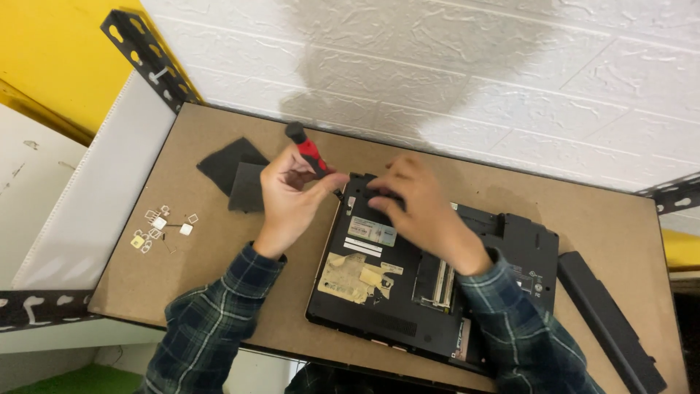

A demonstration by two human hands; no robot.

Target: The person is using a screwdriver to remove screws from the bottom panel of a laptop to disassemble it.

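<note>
A black laptop (379, 292) lies bottom-up on the brown table (219, 277), with an open memory bay and torn stickers on its underside. My left hand (288, 197) grips a red-and-black screwdriver (308, 149), its tip pointing down at the laptop's upper left corner. My right hand (423, 211) rests on the laptop's top edge, fingers curled over the corner next to the screwdriver tip. What lies under those fingers is hidden.
Two dark cover panels (237, 175) lie left of the laptop. Several small white and metal parts (162, 226) sit near the table's left edge. A long black battery (609, 317) lies at the right. A white brick wall (474, 73) stands behind; metal shelf struts (142, 51) frame the corners.
</note>
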